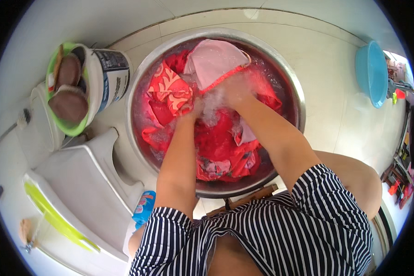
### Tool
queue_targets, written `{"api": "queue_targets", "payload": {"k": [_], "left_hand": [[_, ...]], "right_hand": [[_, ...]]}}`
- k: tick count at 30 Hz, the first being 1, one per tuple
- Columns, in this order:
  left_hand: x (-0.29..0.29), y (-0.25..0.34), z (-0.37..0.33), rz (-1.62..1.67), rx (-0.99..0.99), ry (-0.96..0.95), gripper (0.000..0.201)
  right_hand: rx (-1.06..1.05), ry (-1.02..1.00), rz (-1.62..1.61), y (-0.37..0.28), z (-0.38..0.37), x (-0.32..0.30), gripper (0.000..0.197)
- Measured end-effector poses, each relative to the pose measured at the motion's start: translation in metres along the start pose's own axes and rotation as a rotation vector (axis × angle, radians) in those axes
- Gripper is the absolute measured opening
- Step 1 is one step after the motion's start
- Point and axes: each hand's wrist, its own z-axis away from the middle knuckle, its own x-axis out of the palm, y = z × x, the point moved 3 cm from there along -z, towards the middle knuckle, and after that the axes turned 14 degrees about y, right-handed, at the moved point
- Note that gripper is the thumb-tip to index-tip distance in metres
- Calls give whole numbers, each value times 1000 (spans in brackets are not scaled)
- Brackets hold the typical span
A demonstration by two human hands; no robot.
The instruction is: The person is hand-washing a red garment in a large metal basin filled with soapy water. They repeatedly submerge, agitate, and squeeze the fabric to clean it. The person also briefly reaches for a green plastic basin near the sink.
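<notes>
A wide round metal basin (301, 108) on the floor holds reddish water and a heap of soaked red cloth (216, 138). Both my arms reach down into it. My left hand (194, 108) is at the water surface, against a red cloth with an orange leafy pattern (168, 87); foam and cloth hide its fingers. To its right, my right hand (237, 89) lies by the lower edge of a pale pink cloth (216, 60), smeared by motion and splashing water. Whether either hand grips cloth does not show.
On the left stands a white bucket (115, 76) topped by a green basin (70, 128) with brown, rounded things in it. Nearer is a white plastic stool-like piece (85, 181) and a blue packet (144, 205). A blue tub (371, 73) leans at the far right.
</notes>
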Motion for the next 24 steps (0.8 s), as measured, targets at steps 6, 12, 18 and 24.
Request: {"api": "queue_targets", "payload": {"k": [6, 12, 18, 24], "left_hand": [[-44, 30, 57, 1385, -418, 240, 53], [-48, 14, 163, 1280, -320, 410, 29], [-6, 71, 258, -353, 218, 820, 42], [8, 52, 188, -362, 306, 713, 52]], "right_hand": [[305, 157, -598, -49, 38, -67, 45], [-278, 500, -783, -76, 179, -93, 46], [-283, 639, -350, -17, 188, -19, 66], [-159, 664, -238, -17, 141, 36, 56]]}}
